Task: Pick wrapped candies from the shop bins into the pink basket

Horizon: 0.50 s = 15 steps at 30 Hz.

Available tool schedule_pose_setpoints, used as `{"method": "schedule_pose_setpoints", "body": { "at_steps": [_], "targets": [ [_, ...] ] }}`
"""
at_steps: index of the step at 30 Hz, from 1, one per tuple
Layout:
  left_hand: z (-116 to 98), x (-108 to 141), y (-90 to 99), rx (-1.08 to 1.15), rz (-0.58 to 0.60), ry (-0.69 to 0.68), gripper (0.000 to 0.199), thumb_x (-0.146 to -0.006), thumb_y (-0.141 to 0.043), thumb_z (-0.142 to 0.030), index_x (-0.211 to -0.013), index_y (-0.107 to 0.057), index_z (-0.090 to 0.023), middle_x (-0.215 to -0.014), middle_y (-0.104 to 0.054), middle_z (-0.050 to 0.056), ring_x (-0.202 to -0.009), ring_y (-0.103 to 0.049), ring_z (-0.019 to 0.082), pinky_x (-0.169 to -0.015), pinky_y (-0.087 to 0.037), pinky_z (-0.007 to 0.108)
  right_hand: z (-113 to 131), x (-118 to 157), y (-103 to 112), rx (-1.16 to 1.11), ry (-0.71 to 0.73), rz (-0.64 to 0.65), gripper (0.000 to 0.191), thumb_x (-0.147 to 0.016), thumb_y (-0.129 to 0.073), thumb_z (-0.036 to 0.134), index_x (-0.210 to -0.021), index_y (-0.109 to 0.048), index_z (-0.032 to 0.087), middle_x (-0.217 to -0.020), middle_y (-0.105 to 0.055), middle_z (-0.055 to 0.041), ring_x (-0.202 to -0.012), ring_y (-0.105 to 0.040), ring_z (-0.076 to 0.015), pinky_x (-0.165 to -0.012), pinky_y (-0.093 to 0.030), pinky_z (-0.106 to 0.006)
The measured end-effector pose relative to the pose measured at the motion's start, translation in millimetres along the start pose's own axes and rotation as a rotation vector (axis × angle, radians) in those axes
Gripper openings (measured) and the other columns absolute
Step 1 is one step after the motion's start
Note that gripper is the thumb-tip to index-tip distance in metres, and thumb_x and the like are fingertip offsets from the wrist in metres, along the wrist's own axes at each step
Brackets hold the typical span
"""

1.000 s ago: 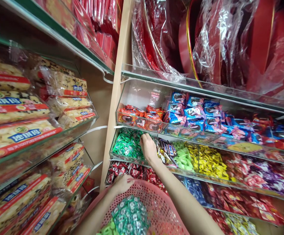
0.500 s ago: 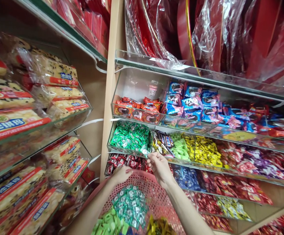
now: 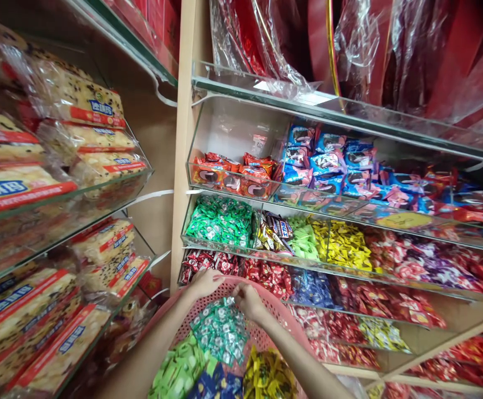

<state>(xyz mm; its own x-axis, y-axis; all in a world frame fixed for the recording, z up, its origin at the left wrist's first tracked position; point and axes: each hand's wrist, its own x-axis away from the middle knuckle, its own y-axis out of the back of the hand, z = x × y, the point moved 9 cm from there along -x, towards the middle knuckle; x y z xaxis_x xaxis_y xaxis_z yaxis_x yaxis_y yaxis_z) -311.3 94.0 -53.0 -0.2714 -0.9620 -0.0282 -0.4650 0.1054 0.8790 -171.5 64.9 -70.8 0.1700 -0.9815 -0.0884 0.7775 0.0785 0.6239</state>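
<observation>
My left hand grips the far rim of a pink perforated plastic basket. Over the inside of that basket is my right hand, its fingers closed together. Whatever they may pinch is hidden. Just below and left of those fingers lies a pile of shiny green-wrapped candies. Light green packets, dark blue packets and yellow packets fill the near part of the basket. Beyond the rim, a clear shelf bin holds more green-wrapped candies.
Beside that bin are brown-wrapped bars, light green packets and yellow packets. Blue-wrapped snacks sit a shelf higher. Bagged pastries crowd the left shelves. A wooden upright post divides the shelving.
My right hand has come down from the front edge of the green candy bin to inside the basket. My left hand stays on the rim. The view has tilted downward slightly.
</observation>
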Motion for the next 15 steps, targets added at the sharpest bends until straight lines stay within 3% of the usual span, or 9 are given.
{"method": "schedule_pose_setpoints", "body": {
  "at_steps": [4, 8, 11, 15],
  "targets": [
    [-2.5, 1.6, 1.8, -0.017, 0.003, -0.001, 0.035, -0.087, -0.041, -0.043, -0.074, -0.064, -0.020, -0.074, -0.066, 0.001, -0.069, -0.057, 0.015, -0.054, -0.025, 0.023, -22.5, -2.5, -5.3, -0.060, -0.070, -0.065, 0.013, -0.063, -0.043, 0.012, -0.061, -0.054, 0.019, -0.063, -0.062, -0.0011, -0.063, -0.058, -0.0150, -0.060, -0.046, -0.024],
    [-4.9, 3.3, 4.5, -0.018, 0.006, 0.009, 0.033, -0.086, -0.042, -0.042, -0.072, -0.063, -0.021, -0.071, -0.065, 0.001, -0.067, -0.057, 0.014, -0.054, -0.024, 0.023, -28.4, -1.3, -11.9, -0.092, -0.085, -0.059, 0.012, -0.065, -0.045, 0.013, -0.059, -0.053, 0.019, -0.058, -0.059, 0.0002, -0.057, -0.056, -0.0142, -0.055, -0.045, -0.023],
    [-4.3, 2.9, 4.3, -0.016, 0.003, 0.012, 0.033, -0.086, -0.043, -0.043, -0.074, -0.064, -0.021, -0.072, -0.065, 0.001, -0.067, -0.056, 0.014, -0.055, -0.025, 0.023, -19.8, 0.2, -20.9, -0.103, -0.063, -0.031, 0.014, -0.065, -0.045, 0.010, -0.060, -0.055, 0.018, -0.057, -0.059, 0.0010, -0.056, -0.055, -0.0130, -0.056, -0.044, -0.022],
    [-1.0, 1.1, 1.6, -0.026, -0.003, 0.010, 0.033, -0.086, -0.041, -0.041, -0.074, -0.065, -0.022, -0.073, -0.066, 0.001, -0.067, -0.056, 0.014, -0.054, -0.024, 0.023, 13.6, 0.9, -46.3, 0.023, 0.099, 0.118, 0.023, -0.065, -0.044, 0.003, -0.068, -0.062, 0.016, -0.065, -0.064, 0.0001, -0.062, -0.057, -0.0122, -0.062, -0.043, -0.020]
  ]
}}
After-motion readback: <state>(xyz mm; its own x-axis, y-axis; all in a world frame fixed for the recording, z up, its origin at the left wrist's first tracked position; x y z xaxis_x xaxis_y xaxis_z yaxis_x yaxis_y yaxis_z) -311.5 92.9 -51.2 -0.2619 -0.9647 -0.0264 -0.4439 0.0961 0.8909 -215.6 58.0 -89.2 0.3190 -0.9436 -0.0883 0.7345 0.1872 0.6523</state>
